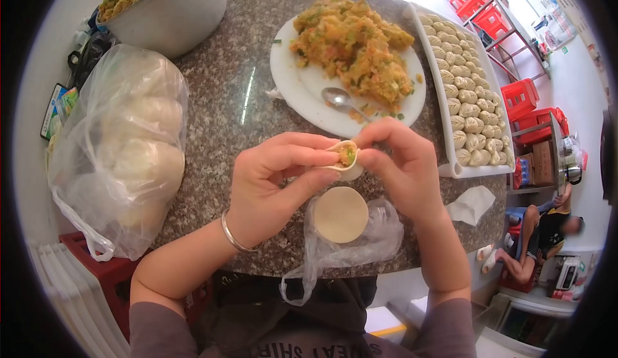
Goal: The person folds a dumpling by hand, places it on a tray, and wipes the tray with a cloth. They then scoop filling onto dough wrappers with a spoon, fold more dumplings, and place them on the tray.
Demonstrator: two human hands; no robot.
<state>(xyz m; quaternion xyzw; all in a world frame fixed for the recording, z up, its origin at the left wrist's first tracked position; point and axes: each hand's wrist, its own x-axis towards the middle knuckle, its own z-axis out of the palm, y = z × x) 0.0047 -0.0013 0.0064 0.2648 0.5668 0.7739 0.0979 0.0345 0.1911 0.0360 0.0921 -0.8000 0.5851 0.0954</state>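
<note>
We pinch a filled dumpling (347, 158) between our left hand (270, 187) and right hand (402, 168). Round wrappers (340, 214) lie just near of it, the filling plate (322, 97) beyond.

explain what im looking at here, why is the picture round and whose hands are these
There is one picture, from a camera worn on a person's head, looking down at their own two hands; its wide lens makes the round, bent edge. The left hand and the right hand together pinch a small half-folded dough dumpling with green and orange filling showing. Below it, a stack of round pale dough wrappers lies on a clear plastic bag. On the speckled grey stone table sit a white round plate heaped with orange filling and a metal spoon, a white rectangular tray of finished dumplings, and a big clear bag of dough lumps. Another person sits at far right.
</note>
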